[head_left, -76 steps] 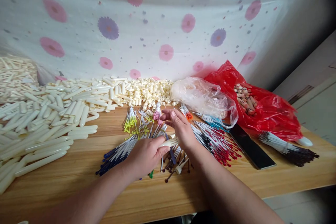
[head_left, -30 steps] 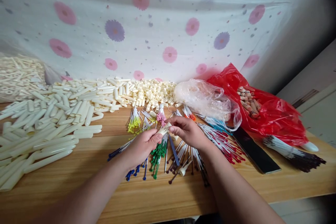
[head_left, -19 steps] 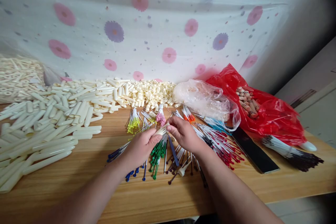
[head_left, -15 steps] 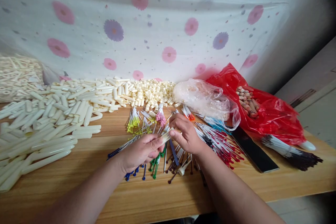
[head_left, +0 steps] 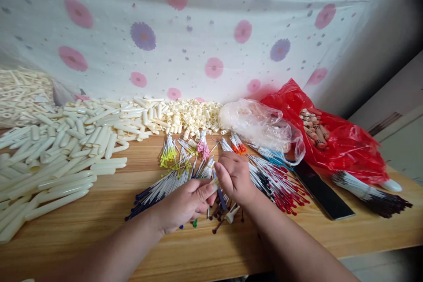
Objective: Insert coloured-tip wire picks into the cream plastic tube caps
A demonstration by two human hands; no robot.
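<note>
A short cream plastic tube (head_left: 214,184) sits between my two hands, over the middle of the table. My left hand (head_left: 190,202) pinches it between thumb and fingers. My right hand (head_left: 235,176) is closed at the tube's upper end, its thumb pressed there; its fingers hide that end. Beneath and around the hands lie fans of thin white sticks with coloured tips: dark blue sticks (head_left: 145,198), yellow sticks (head_left: 169,152), pink sticks (head_left: 202,145) and red sticks (head_left: 284,185). A cream piece with a round head (head_left: 230,216) lies just below my right hand.
Cream tubes (head_left: 76,141) are heaped along the left, with small slotted cream pieces (head_left: 194,116) behind. On the right are a clear plastic bag (head_left: 257,123), a red bag (head_left: 350,141), a flat black object (head_left: 324,189) and a bundle of black-tipped sticks (head_left: 370,194).
My right hand has curled into a tighter grip at the tube's end. Both hands have come slightly lower, and my left hand has shifted a little to the right.
</note>
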